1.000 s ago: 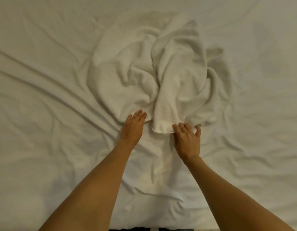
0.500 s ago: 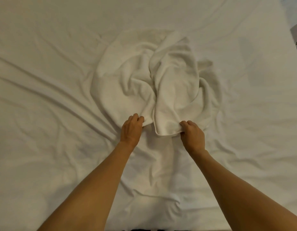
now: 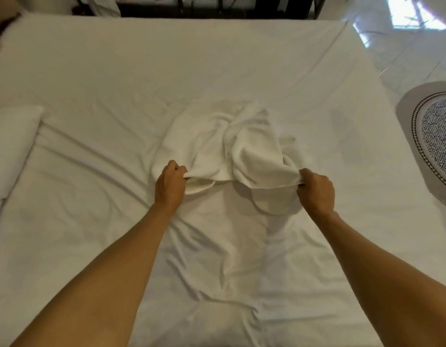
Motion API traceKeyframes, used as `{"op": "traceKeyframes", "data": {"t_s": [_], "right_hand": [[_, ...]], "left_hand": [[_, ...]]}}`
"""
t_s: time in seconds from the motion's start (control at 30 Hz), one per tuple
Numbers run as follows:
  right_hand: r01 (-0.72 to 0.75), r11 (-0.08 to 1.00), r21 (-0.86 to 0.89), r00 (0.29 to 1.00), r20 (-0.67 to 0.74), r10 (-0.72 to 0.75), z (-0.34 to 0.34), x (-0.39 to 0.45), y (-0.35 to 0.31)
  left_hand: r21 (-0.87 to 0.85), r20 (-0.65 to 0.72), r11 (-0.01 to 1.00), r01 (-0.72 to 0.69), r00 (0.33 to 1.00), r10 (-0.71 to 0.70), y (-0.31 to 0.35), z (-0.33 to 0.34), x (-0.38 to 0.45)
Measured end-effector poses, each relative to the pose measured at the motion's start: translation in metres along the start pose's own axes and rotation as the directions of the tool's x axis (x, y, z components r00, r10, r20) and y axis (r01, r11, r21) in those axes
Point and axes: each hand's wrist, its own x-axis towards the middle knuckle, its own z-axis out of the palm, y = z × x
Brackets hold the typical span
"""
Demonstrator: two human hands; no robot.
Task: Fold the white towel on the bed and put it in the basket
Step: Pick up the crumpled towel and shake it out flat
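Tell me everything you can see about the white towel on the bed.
The white terry-cloth towel lies crumpled, unfolded, mid-bed on the wrinkled white bedsheet. It looks soft and thick, bunched in ridges. Its near edge is lifted: the left hand and right hand each pinch it, stretching it between them; one flap droops below.

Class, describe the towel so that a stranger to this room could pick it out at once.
Start at the big white bed. In its middle lies the towel, crumpled. Unlike the smooth sheet and the pillow at the left edge, it is thick and fluffy, and both hands grip its near edge.
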Motion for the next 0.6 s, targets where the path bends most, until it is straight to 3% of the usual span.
{"op": "traceKeyframes", "data": {"t_s": [0.37, 0.6], "right_hand": [[-0.020, 0.999, 0.031, 0.994, -0.105, 0.024, -0.084, 0.022, 0.007], [-0.095, 0.995, -0.015, 0.979, -0.181, 0.091, -0.142, 0.043, 0.015]], "left_hand": [[-0.008, -0.067, 0.992, 0.129, 0.989, -0.130, -0.018, -0.083, 0.014], [-0.133, -0.305, 0.977, 0.168, 0.931, -0.202, -0.027, -0.164, 0.024]]}}
